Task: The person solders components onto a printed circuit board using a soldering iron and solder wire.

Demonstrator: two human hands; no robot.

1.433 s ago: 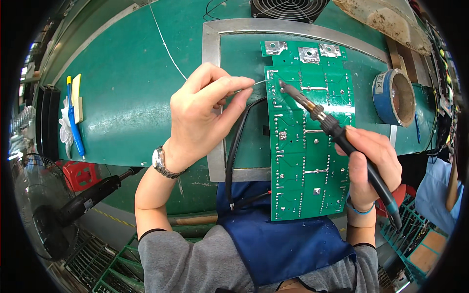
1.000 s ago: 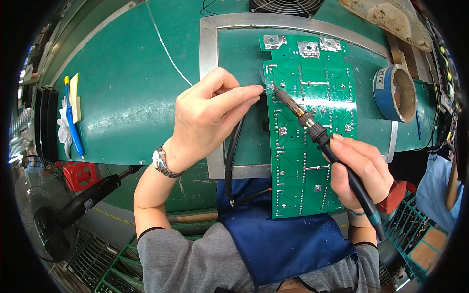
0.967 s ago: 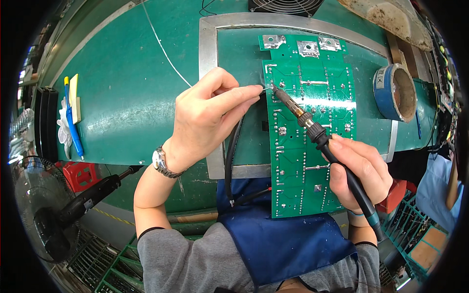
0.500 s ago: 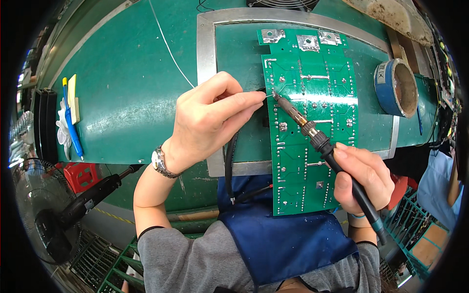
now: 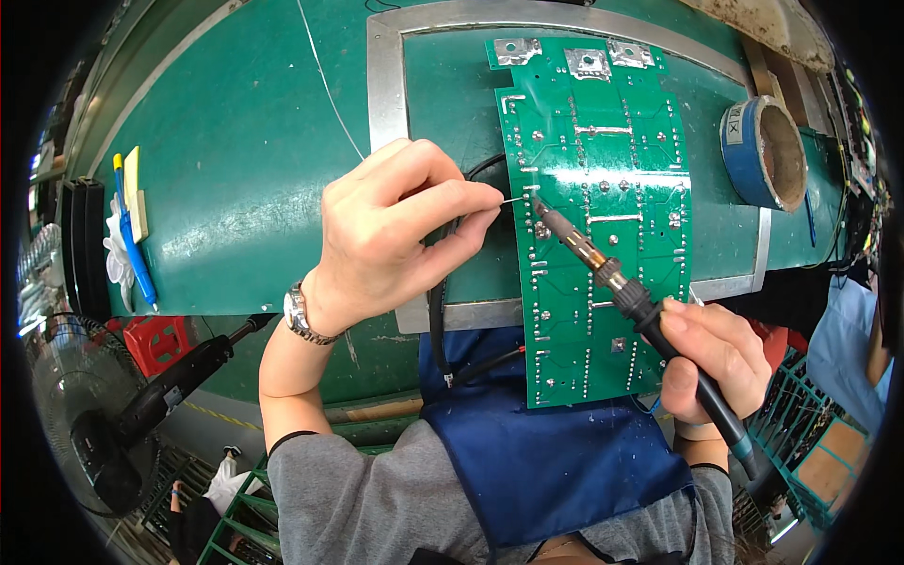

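Green circuit board (image 5: 617,240), solder side up, lies lengthwise in front of the person, far part over the bench (image 5: 235,188), near end jutting past the bench edge above the blue apron (image 5: 565,461). That overhang could let it tip or slide if pressed or nudged; what supports it underneath isn't visible.

Soldering iron (image 5: 633,299) slants across the board, tip at the left-hand row of joints. Contact too small to confirm. Packed joints: a slip sideways or too much wire could bridge neighbours; lingering heat could lift a pad.

Left hand (image 5: 400,212) pinches thin solder wire (image 5: 511,201) between thumb and index finger, its end by the iron tip. Fingertips are near the hot end, so a short feed or a slip could burn them. Right hand (image 5: 725,358) is wrapped around the iron's handle, over the board's right edge; wobble there would carry to the tip.

Black cable (image 5: 436,330) runs beside the board's left edge, loose end hanging; the left forearm could snag it and jog things.
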